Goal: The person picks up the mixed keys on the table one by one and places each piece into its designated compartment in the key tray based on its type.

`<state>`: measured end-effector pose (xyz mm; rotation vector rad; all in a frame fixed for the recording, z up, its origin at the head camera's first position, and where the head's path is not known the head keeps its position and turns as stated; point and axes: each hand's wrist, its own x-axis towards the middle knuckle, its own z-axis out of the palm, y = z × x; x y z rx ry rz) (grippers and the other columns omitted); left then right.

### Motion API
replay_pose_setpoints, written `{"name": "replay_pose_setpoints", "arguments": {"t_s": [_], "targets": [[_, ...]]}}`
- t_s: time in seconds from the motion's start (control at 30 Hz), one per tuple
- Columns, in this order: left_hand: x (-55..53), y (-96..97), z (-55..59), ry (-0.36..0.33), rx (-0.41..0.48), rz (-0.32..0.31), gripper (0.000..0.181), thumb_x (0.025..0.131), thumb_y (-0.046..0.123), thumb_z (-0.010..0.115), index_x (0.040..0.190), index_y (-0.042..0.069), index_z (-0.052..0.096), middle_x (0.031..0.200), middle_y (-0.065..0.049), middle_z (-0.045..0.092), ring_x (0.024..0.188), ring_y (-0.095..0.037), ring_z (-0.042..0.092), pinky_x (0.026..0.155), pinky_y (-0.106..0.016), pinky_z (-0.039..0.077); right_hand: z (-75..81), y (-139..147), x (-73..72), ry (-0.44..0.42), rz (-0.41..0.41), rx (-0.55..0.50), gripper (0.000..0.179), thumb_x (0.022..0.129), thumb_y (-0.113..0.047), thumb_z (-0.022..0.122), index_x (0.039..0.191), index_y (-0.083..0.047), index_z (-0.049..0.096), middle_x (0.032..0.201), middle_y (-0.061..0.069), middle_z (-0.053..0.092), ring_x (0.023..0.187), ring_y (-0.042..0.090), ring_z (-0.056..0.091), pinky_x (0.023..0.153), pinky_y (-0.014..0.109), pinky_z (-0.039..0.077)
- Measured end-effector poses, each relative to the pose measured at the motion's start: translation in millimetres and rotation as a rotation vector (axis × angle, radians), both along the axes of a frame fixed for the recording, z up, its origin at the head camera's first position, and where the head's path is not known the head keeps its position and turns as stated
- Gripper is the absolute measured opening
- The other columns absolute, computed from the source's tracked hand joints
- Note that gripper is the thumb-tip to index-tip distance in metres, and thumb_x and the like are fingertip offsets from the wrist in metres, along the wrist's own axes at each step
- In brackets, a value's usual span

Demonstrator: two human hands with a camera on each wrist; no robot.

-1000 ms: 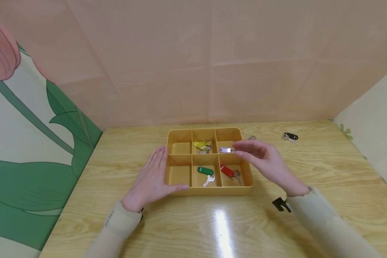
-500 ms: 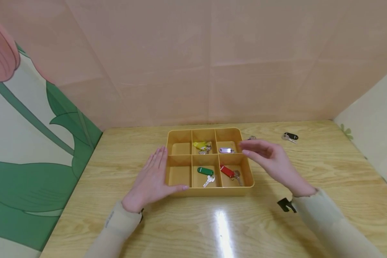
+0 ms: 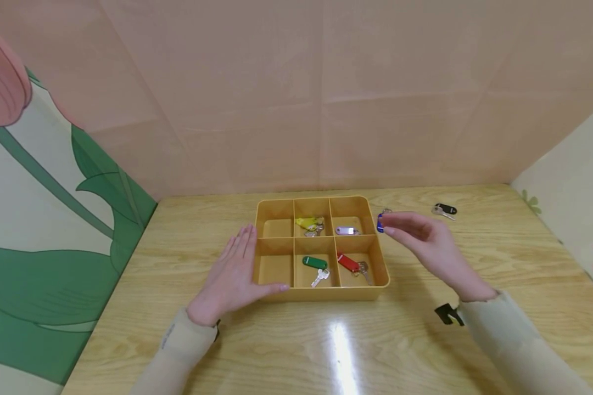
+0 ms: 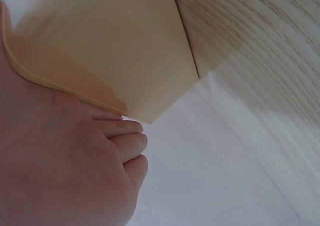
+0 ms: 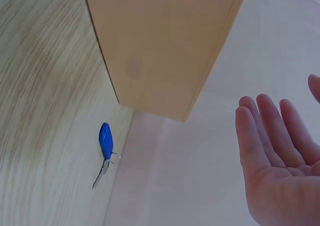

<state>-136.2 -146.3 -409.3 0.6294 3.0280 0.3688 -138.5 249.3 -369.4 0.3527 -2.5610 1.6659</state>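
My left hand (image 3: pixel 229 277) rests against the left side of a yellow divided box (image 3: pixel 326 293), fingers straight along its wall and thumb at the front rim. In the left wrist view the palm touches the box wall (image 4: pixel 110 50). My right hand (image 3: pixel 427 241) is above the table just right of the box, fingers extended and holding nothing. Partly hidden behind its fingertips lies a blue-tagged key (image 5: pixel 106 142). Inside the box are a yellow-tagged key (image 3: pixel 307 223), a pale purple key tag (image 3: pixel 346 230), a green-tagged key (image 3: pixel 315 263) and a red-tagged key (image 3: pixel 348 262), each in its own compartment.
A black-tagged key (image 3: pixel 446 208) lies farther right on the wooden table (image 3: pixel 504 263). Behind the table rises a pink-covered wall (image 3: pixel 321 109). Patterned panels stand at left and right.
My right hand has moved right, from over the back right compartment to beside the box, and the blue tag now shows. The left hand has stayed in place.
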Motion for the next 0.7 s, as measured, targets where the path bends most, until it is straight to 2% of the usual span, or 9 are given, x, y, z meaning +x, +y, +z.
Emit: {"name": "replay_pose_setpoints", "arguments": {"t_s": [0.37, 0.6, 0.7], "targets": [[-0.1, -0.1, -1.1, -0.008, 0.0, 0.002, 0.132, 0.078, 0.091, 0.048, 0.162, 0.0, 0.003, 0.167, -0.012, -0.007, 0.153, -0.024, -0.007, 0.123, -0.039, 0.001, -2.9, 12, 2.2, -0.035, -0.04, 0.059, 0.036, 0.102, -0.03, 0.066, 0.134, -0.013, 0.066, 0.13, 0.006, 0.067, 0.109, 0.008, 0.066, 0.089, 0.016, 0.052], [-0.2, -0.6, -1.4, -0.007, 0.001, 0.004, 0.132, 0.078, 0.092, 0.047, 0.162, 0.0, 0.003, 0.167, -0.012, -0.007, 0.154, -0.024, -0.006, 0.123, -0.039, 0.001, -6.5, 23, 2.2, -0.005, -0.06, 0.076, 0.037, 0.102, -0.027, 0.066, 0.135, -0.011, 0.066, 0.132, 0.01, 0.066, 0.109, 0.005, 0.065, 0.088, 0.014, 0.052], [-0.3, -0.6, -1.8, -0.002, 0.003, 0.003, 0.132, 0.078, 0.092, 0.048, 0.162, -0.001, 0.003, 0.167, -0.012, -0.007, 0.154, -0.025, -0.005, 0.123, -0.039, 0.002, -9.0, 28, 1.8, -0.018, -0.074, 0.09, 0.039, 0.102, -0.028, 0.065, 0.137, -0.01, 0.064, 0.133, 0.01, 0.065, 0.11, 0.003, 0.064, 0.088, 0.013, 0.051]]}}
